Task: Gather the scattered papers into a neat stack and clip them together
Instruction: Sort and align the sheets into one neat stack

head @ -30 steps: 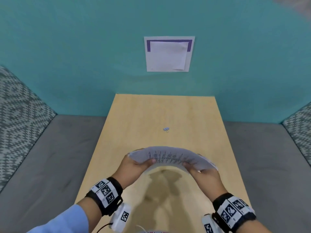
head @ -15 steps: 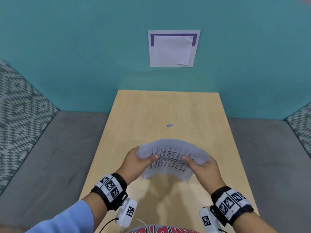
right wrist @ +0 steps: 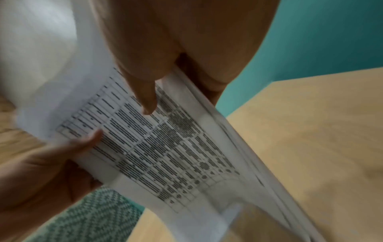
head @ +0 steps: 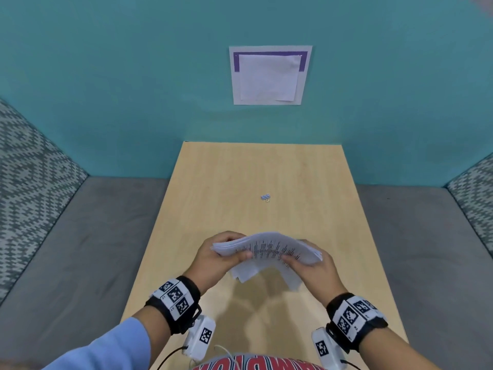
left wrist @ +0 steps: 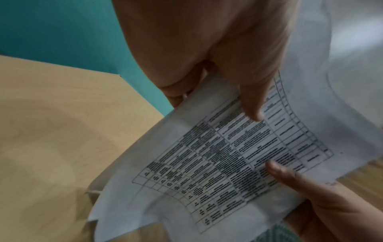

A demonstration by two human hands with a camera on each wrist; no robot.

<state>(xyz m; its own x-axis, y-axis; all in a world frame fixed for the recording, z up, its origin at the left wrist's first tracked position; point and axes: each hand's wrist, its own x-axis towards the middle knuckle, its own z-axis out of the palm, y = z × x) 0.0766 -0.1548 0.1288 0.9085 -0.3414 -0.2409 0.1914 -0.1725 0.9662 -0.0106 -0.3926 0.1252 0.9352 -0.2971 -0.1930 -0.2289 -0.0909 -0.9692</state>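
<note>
Papers (head: 269, 249) between both hands (head: 266, 263)

Printed table of dark text in ruled cells on the top white sheet of the bowed paper stack (left wrist: 238, 155), pinched between left hand (head: 213, 260) and right hand (head: 317, 271): too blurred to read. Black-and-white square code markers on the black wristbands (head: 174, 296) just behind both hands: patterns only, no legible characters. Red garment (head: 256, 365) with white block lettering below the wrists, upside down and cut off: unreadable.
</note>
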